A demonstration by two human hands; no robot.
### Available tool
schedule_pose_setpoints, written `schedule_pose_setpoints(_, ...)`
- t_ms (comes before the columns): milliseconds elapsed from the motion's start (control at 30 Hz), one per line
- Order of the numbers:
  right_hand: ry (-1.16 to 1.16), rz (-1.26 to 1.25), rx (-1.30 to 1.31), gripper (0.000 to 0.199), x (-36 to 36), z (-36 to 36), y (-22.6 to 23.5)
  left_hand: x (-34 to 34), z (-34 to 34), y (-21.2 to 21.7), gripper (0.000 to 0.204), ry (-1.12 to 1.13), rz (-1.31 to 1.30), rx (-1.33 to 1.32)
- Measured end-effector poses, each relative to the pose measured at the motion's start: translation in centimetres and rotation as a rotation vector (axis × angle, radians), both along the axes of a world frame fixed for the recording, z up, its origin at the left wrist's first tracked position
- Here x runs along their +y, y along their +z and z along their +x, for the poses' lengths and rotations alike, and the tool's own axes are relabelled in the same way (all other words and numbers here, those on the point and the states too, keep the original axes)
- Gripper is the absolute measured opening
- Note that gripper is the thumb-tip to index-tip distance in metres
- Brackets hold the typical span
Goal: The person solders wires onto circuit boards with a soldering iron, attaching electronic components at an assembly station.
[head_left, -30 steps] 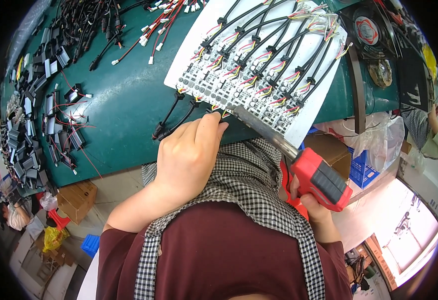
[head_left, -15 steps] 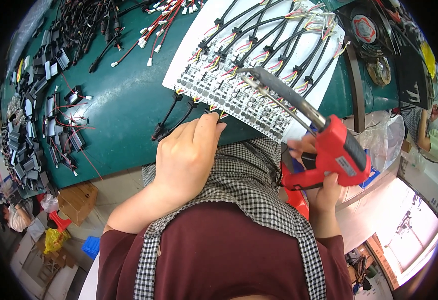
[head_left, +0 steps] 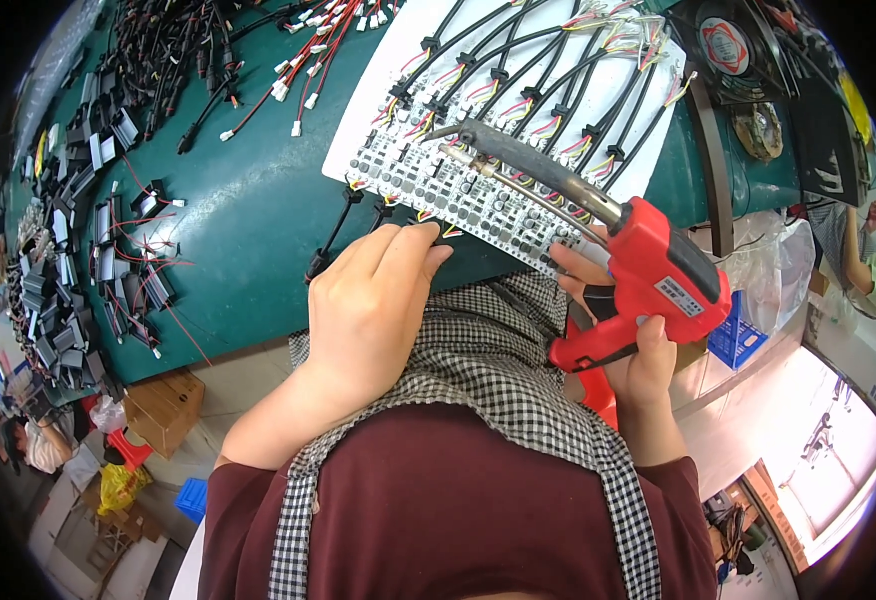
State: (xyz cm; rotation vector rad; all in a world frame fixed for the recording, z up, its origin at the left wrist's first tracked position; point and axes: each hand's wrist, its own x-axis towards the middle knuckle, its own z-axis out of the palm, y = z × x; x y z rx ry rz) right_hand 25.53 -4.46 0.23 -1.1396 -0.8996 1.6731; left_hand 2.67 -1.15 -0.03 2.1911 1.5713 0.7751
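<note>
My right hand (head_left: pixel 648 372) is wrapped round the handle of a red soldering gun (head_left: pixel 670 268), some of its fingers stretched toward the near right edge of the circuit board panel (head_left: pixel 473 205). The gun's dark barrel and thin metal feed tube point left, over the panel. At the panel's near edge my left hand (head_left: pixel 370 310) is closed in a pinch on a cable whose coloured wire ends (head_left: pixel 448 232) show by the fingertips; the rest of it is hidden. Left of that hand, a black cable (head_left: pixel 333 232) hangs off the panel. Black cables (head_left: pixel 503 75) run from its far side.
Beneath the panel lies a white board (head_left: pixel 366 125) on the green table (head_left: pixel 248 220). Black plastic housings (head_left: pixel 63 290) and bundled cables (head_left: pixel 163 60) cover the left side. Red wires with white connectors (head_left: pixel 308 75) lie at the back. A fan (head_left: pixel 726 50) stands back right.
The soldering gun has shifted left and slightly up, its tip now farther over the panel. My right fingers have moved up to the panel's edge. The left hand stays nearly still.
</note>
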Motion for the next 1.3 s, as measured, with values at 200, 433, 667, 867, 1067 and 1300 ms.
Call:
schedule_pose_setpoints(200,-0.081,-0.007,-0.085,0.094,-0.9,0.0,0.3,0.0,0.1,0.1,0.017,0.007,-0.009,0.017)
schedule_pose_setpoints(433,0.023,0.063,-0.105,0.076,-5.0,3.2,0.2,0.1,0.2,0.0,0.017,-0.003,-0.023,0.012)
schedule_pose_setpoints(667,0.080,0.152,-0.236,0.073,-6.5,3.7,-1.5,0.0,0.3,0.0,0.018,-0.005,0.009,0.027)
schedule_pose_setpoints(867,0.188,0.312,-0.464,0.071,-5.6,4.3,-2.0,0.0,0.3,0.0,0.018,-0.010,0.008,0.022)
schedule_pose_setpoints(1067,0.154,0.226,-0.405,0.070,-7.3,4.7,-2.5,0.0,0.3,0.0,0.018,-0.002,0.014,0.023)
schedule_pose_setpoints(1300,0.107,0.169,-0.360,0.070,-7.3,4.3,-2.2,-0.1,0.4,-0.1,0.018,-0.005,0.012,0.015)
